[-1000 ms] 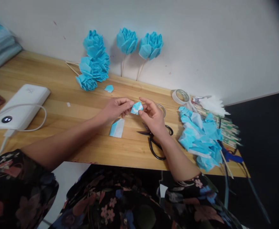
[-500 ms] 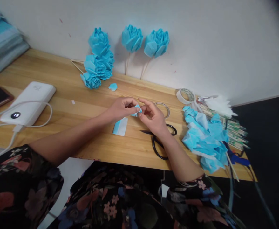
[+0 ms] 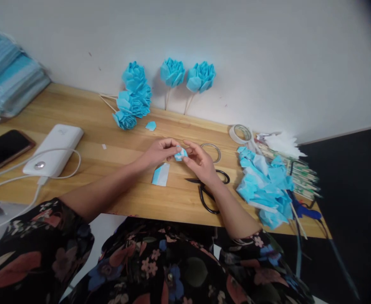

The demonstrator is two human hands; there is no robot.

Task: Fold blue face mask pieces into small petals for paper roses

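Both hands meet over the middle of the wooden table (image 3: 77, 118). My left hand (image 3: 157, 152) and my right hand (image 3: 200, 162) pinch a small folded piece of blue paper (image 3: 181, 153) between their fingertips, just above the tabletop. A second folded blue and white paper piece (image 3: 161, 174) lies flat under my left hand. Black scissors (image 3: 208, 191) rest under my right wrist, and a clear tape ring (image 3: 212, 152) lies just beyond my right hand.
Finished blue paper flowers (image 3: 134, 98) on sticks lie and lean at the wall, with a loose blue scrap (image 3: 151, 125) nearby. A pile of blue paper (image 3: 265, 185), wooden sticks and a tape roll (image 3: 241, 134) sit right. A white power bank (image 3: 55, 149), cable, phone (image 3: 2, 148) and stacked blue masks (image 3: 9, 80) sit left.
My fingers have closed further round the small blue piece, which shows less than a second ago. The camera view has tilted and shifted, so everything on the table sits lower in frame.
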